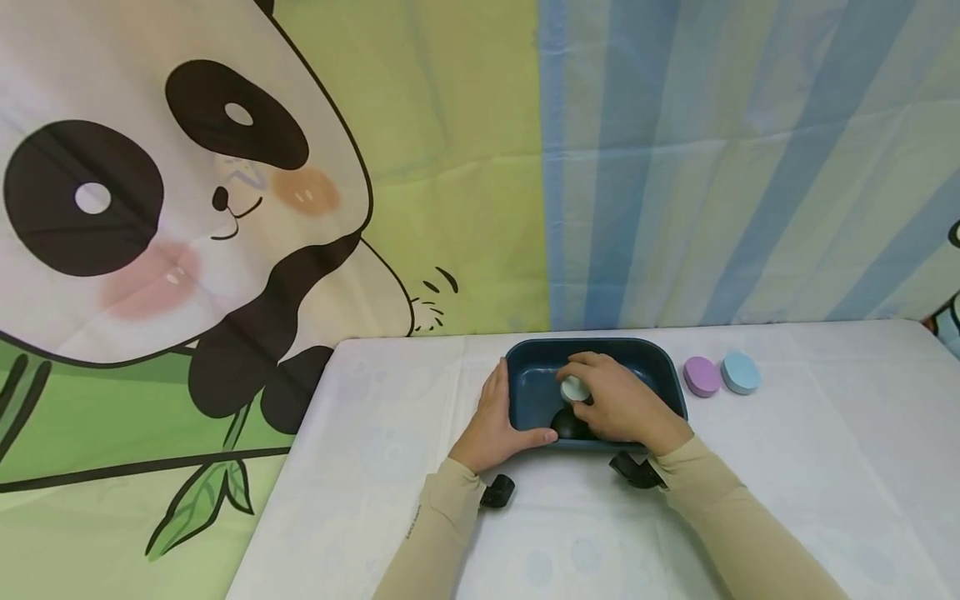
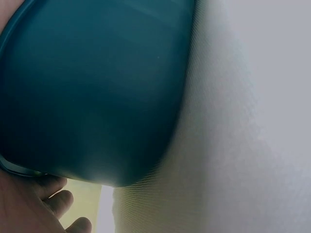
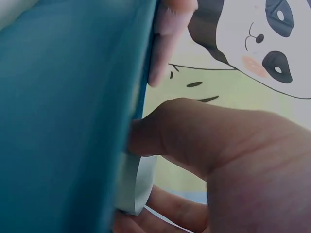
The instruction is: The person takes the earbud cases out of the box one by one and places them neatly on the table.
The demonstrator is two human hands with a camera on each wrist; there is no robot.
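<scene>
A dark blue rectangular tub [image 1: 536, 387] stands on the white table. My left hand [image 1: 491, 425] holds its near left corner, with the thumb on the front rim and the fingers along the left wall outside. In the left wrist view the tub's outer wall [image 2: 102, 92] fills much of the frame. Inside the tub, my right hand [image 1: 618, 400] pinches a pale mint, thick round disc [image 1: 574, 389] between thumb and fingers. The right wrist view has this disc [image 3: 141, 187] partly behind the rim. Under that hand lies a black rounded object [image 1: 568, 423], its kind unclear.
To the right of the tub, a purple disc [image 1: 702, 377] and a light blue disc [image 1: 741, 372] lie side by side on the table [image 1: 817, 467]. A panda-printed cloth and a striped cloth [image 1: 720, 167] hang behind the table's back edge.
</scene>
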